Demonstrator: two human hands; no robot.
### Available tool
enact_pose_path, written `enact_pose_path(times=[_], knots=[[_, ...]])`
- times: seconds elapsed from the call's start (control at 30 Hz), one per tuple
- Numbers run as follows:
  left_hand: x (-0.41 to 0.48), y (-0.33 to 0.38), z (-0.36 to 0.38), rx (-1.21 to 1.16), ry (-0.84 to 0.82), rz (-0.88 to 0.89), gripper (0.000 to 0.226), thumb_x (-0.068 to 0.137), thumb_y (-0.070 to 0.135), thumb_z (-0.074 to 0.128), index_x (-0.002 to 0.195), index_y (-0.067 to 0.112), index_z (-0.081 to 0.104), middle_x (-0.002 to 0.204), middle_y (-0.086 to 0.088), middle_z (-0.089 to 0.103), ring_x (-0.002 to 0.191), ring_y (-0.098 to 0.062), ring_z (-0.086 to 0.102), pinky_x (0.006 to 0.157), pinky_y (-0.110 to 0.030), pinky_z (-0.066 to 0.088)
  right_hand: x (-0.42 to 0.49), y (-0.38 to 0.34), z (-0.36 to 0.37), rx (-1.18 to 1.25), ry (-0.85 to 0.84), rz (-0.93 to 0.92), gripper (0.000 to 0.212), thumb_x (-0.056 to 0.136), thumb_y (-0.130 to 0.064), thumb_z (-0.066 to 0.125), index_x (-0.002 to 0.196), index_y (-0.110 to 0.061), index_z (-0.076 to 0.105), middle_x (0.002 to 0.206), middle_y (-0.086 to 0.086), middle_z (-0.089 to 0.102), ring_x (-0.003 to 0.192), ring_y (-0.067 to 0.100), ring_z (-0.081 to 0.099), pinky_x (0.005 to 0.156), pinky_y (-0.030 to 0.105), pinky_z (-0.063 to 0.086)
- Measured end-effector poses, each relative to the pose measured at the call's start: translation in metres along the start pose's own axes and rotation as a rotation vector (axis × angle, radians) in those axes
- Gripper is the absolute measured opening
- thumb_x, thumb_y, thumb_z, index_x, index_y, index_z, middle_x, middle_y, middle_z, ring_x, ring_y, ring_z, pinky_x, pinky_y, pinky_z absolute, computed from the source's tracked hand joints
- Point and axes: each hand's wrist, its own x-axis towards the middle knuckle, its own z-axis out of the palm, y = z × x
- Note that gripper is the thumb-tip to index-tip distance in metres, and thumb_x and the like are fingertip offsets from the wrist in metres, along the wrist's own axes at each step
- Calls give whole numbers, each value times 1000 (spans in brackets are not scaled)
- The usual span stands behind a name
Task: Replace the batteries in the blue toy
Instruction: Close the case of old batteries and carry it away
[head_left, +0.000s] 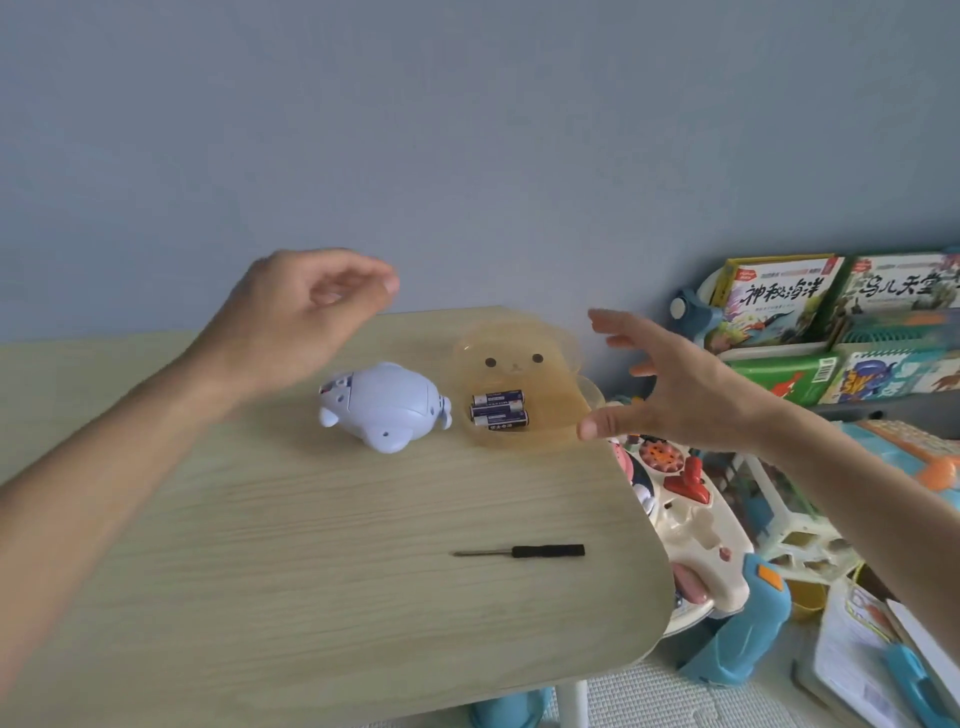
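The blue toy (382, 405), a rounded pale-blue animal, lies on the wooden table (311, 545) toward the back. Right beside it stands a translucent yellow tray (524, 374) with a bear face, holding three dark-blue batteries (498, 410). A small black-handled screwdriver (522, 551) lies nearer the front right. My left hand (301, 317) hovers above and left of the toy, fingers loosely curled, holding nothing. My right hand (675, 389) hangs in the air right of the tray, fingers spread and empty.
The table's rounded right edge drops off to a floor crowded with toys, including a cream activity toy (691, 519) and a teal piece (737, 639). A rack of picture books (831, 322) stands at the right against the grey-blue wall.
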Motion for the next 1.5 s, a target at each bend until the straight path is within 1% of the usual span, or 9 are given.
enact_pose_path(times=[0.13,0.3,0.4,0.6,0.97,1.13,1.2,1.33,1.5], knots=[[38,23,53,383,-315,55,48,103,56,55,137,25,68,142,4,69,133,-18,63,114,-39,47,16,9,13,25,-152,50,156,38,-88,78,164,-38,0,172,-8,22,156,19,28,126,52,30],[64,12,78,483,-518,-65,48,106,50,53,143,20,59,144,-2,65,132,-24,60,113,-36,44,18,12,21,92,-143,40,144,54,-63,87,165,-32,1,170,-11,26,155,16,28,122,34,26],[65,3,78,384,-455,-16,20,102,42,62,96,23,57,97,2,59,91,-19,54,89,-31,42,17,17,21,103,-103,40,145,52,-65,87,166,-31,5,167,-10,32,152,12,32,123,36,29],[41,16,69,50,-250,37,25,100,36,71,119,22,79,111,7,82,109,-8,75,107,-32,53,6,20,20,70,-17,-59,143,54,-65,88,165,-31,5,157,-9,34,138,15,50,118,40,44],[3,24,46,-63,-299,91,13,79,26,91,90,28,86,91,17,84,95,3,77,89,-3,50,-19,0,8,232,169,-122,55,86,-62,62,127,-27,63,128,-11,74,109,1,75,93,35,64],[-6,34,47,65,-403,67,35,77,39,91,110,34,81,96,17,83,110,9,68,100,-14,49,-15,0,2,171,95,-112,54,80,-51,76,126,-23,71,126,-13,75,109,-4,73,94,25,62],[-10,39,50,130,-523,52,50,83,35,87,130,30,72,92,26,67,93,17,27,81,-10,50,-17,0,-1,83,23,-121,62,77,-55,76,134,-34,67,131,-17,72,108,-2,73,92,15,59],[-10,37,57,182,-559,75,65,79,32,91,139,22,68,95,14,80,47,17,57,49,1,39,-19,-1,-2,1,-51,-130,62,74,-56,77,134,-42,66,141,-28,61,107,-8,67,83,-2,49],[-13,34,58,240,-523,150,71,69,46,95,134,29,71,129,18,74,94,22,65,89,-5,49,-20,-3,-1,14,-21,-141,64,67,-56,81,129,-39,71,136,-26,66,102,-19,63,79,-3,47]])
